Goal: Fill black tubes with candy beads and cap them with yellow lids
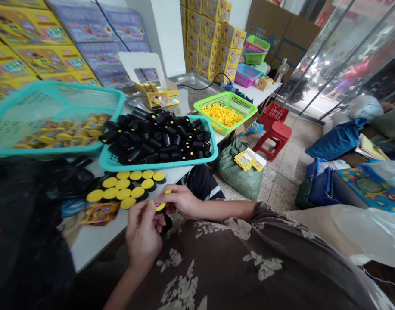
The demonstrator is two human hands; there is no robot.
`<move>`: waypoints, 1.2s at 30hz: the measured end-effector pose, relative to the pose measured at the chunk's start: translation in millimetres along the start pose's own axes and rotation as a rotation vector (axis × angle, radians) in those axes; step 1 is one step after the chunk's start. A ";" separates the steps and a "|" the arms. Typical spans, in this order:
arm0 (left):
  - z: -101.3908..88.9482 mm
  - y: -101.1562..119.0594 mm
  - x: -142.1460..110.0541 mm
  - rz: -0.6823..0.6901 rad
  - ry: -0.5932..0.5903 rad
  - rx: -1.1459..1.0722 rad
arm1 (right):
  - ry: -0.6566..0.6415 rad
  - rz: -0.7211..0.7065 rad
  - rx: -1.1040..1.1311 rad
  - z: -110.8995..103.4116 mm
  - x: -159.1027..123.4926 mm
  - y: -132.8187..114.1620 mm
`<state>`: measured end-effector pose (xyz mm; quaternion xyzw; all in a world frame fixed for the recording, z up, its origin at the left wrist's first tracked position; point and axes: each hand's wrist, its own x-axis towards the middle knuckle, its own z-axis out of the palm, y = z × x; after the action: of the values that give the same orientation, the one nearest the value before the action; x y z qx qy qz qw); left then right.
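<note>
My left hand (pixel 143 234) and my right hand (pixel 181 200) meet over the table's front edge. Between their fingertips is a small yellow round piece (pixel 160 207) with a pink spot; both hands pinch it, and fingers hide much of it. Just beyond, several black cylinders with flat yellow tops (pixel 122 184) stand upright in rows. Behind these, a turquoise basket (pixel 158 167) is heaped with loose black cylinders (pixel 155 137), some showing yellow or pink dots. Printed cards (pixel 100 213) lie to the left of my left hand.
At left, another turquoise basket (pixel 60 151) holds yellow printed pieces. A green basket (pixel 225 125) of yellow parts stands farther back. Black plastic (pixel 23 241) covers the near left. A green sack (pixel 237 174) and red stool (pixel 276 135) are on the floor at right.
</note>
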<state>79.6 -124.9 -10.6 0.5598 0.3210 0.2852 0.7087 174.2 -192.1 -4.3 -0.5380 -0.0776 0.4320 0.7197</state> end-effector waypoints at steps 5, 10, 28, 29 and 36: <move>0.9 -12.9 -4.0 0.007 0.018 -0.014 | 0.036 -0.013 -0.042 -1.7 -5.2 9.1; -11.5 -19.0 3.0 -0.066 -0.088 -0.090 | -0.132 -0.046 -0.126 -19.8 -4.4 12.9; -25.9 -18.8 -6.8 -0.130 -0.252 -0.117 | -0.241 0.023 -0.157 -31.3 -3.2 26.5; -26.1 -19.5 -6.8 -0.115 -0.259 -0.103 | -0.211 0.015 -0.168 -29.0 -4.3 26.0; -31.4 -27.6 -6.8 0.039 -0.286 0.038 | -0.089 -0.048 -0.191 -20.4 -6.0 27.9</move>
<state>52.2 -116.7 -41.9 0.6142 0.2112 0.2100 0.7308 167.3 -209.4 -34.0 -0.5825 -0.1634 0.4287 0.6710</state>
